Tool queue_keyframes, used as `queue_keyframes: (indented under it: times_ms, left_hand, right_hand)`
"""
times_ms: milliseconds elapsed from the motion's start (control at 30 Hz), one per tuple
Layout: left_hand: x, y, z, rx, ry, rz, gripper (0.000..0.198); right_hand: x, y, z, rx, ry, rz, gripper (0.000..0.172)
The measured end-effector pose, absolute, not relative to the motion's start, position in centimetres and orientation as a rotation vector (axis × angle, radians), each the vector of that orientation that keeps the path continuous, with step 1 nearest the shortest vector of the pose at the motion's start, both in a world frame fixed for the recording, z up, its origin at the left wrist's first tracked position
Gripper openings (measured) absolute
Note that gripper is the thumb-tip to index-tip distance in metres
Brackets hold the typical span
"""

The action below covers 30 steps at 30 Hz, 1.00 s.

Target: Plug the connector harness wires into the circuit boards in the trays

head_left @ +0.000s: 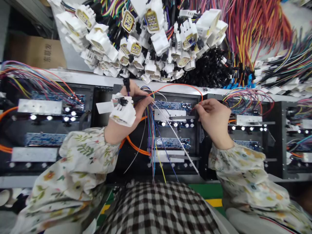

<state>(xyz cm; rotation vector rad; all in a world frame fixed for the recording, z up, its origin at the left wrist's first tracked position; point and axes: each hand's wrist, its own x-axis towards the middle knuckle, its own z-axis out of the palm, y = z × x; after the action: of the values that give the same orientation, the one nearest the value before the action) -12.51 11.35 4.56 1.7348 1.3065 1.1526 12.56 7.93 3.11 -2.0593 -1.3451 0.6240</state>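
My left hand [140, 105] is closed around a wiring harness, whose white plastic connector [123, 113] hangs over the back of the wrist. Loose coloured wires [153, 130] fan down from that grip toward the checked cloth on my lap. Between the fingertips of my right hand [213, 115] is the end of an orange wire [180, 85], which arches across from the left hand. Beneath both hands lies a black housing [138, 143] with blue circuit boards [170, 142] and silver metal bars [170, 114] inside. The pinched wire tip is too small to make out.
A big heap of white connectors [151, 42] on harnesses fills the back shelf, with bundles of red and orange wires [258, 26] to its right. More black housings with boards stand left [44, 139] and right [251, 120]. A cardboard box [34, 52] sits back left.
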Motion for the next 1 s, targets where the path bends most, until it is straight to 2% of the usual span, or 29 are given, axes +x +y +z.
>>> queue_keyframes:
  times_ms: [267,533,700,767,900,1000]
  left_hand:
    - [-12.4,11.8,3.3,2.035,1.222,1.310,0.011]
    - [-12.6,12.3,2.6,2.068,1.282,1.273,0.008]
    - [-12.5,12.2,2.9,2.037,1.314,1.231,0.008]
    - [-12.5,12.3,3.1,2.016,1.291,1.222,0.008]
    - [-13.0,12.9,3.6,2.052,1.227,1.203,0.010]
    - [-13.3,13.5,3.5,2.071,1.187,1.186,0.011]
  right_hand:
    - [12.7,8.0,3.7,-2.102,-1.491,0.646,0.008]
    - [13.4,7.7,3.7,-2.151,-1.635,0.521,0.009]
    - [11.0,7.7,5.7,-2.075,-1.844,0.315,0.023]
    - [9.6,8.0,6.2,-1.914,-2.008,0.372,0.023]
    - [8.9,8.8,6.4,-1.790,-2.181,0.597,0.006]
    - [9.3,9.4,6.2,-1.842,-2.119,0.699,0.009]
